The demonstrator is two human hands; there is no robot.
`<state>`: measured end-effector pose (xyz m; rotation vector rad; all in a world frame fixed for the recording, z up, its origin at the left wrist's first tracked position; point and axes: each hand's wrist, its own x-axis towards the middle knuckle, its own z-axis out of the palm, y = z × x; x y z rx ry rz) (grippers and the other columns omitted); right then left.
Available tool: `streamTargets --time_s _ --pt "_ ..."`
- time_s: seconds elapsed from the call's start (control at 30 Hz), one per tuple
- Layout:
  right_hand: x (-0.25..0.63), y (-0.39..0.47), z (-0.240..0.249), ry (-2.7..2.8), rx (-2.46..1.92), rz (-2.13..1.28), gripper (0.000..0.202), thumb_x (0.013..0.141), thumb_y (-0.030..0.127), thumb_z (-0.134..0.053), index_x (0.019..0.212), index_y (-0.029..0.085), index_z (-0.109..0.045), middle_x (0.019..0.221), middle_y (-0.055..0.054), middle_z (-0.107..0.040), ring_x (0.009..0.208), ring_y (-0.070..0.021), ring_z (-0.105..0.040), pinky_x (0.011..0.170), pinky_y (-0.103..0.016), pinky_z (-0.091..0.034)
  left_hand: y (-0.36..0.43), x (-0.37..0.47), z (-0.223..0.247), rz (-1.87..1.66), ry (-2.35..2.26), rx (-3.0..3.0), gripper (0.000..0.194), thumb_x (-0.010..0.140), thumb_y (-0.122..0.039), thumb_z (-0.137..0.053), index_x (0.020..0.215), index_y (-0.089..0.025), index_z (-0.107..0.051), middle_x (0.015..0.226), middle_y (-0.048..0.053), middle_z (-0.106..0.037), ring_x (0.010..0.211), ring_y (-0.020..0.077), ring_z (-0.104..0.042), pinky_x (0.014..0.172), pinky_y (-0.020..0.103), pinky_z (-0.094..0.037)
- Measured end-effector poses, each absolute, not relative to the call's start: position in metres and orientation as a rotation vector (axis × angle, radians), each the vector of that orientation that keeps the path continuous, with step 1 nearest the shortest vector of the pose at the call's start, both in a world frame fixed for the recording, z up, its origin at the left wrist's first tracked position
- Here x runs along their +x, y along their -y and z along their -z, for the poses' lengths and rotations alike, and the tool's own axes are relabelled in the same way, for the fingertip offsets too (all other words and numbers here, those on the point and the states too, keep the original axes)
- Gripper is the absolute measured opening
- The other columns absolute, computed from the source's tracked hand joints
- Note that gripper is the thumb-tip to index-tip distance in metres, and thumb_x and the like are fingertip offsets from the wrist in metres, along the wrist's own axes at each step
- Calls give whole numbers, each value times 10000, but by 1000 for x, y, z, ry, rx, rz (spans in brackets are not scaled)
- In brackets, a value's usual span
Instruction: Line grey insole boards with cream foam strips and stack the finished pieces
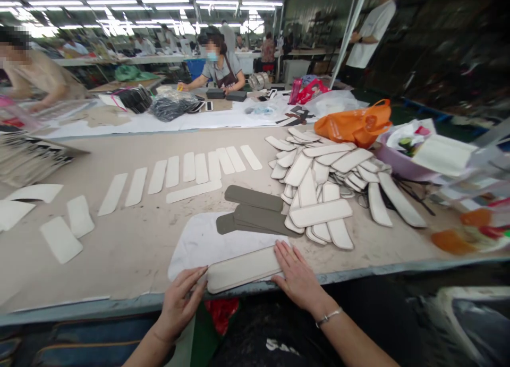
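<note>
A long white padded strip (245, 269) with rounded corners lies at the table's front edge, partly over a white sheet (191, 242). At its left end, my left hand (183, 298) is closed, with fingertips and thumb gripping the strip's edge. My right hand (297, 276) lies flat on the strip's right end, fingers stretched out. Just behind the strip are several dark grey-green strips (255, 218), overlapping one another. To the right rises a loose heap of similar white padded strips (319, 213).
Thin white pieces (157, 177) lie in a row on the table (131, 261). An orange bag (354, 125) and a purple basin (402, 162) stand at the right behind the heap. A co-worker (223, 69) sits across the table; another person is at the far left.
</note>
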<state>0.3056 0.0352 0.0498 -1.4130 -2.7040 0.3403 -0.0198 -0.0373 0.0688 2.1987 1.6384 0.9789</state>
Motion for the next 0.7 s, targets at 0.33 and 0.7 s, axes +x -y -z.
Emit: streamTargets --time_s 0.33,0.7 --pt "309 -35 -24 2684 -1316 -178 718 854 502 -394 1421 139 -143 1480 -87 -166 1357 -249 -135 1090 -458 -193 24 62 -63 -205 -1654 2465 771 836 -571 -359 1421 -120 -137 1479 146 -168 1363 298 -123 1080 502 -173" --pt "299 -50 -77 2520 -1589 -549 720 769 370 -567 1393 162 -271 1364 -113 -405 1247 -240 -360 1055 -356 -275 37 -16 -27 -379 -1781 3043 743 813 -539 -417 1419 -176 -184 1320 103 -486 1188 248 -465 1006 384 -245"
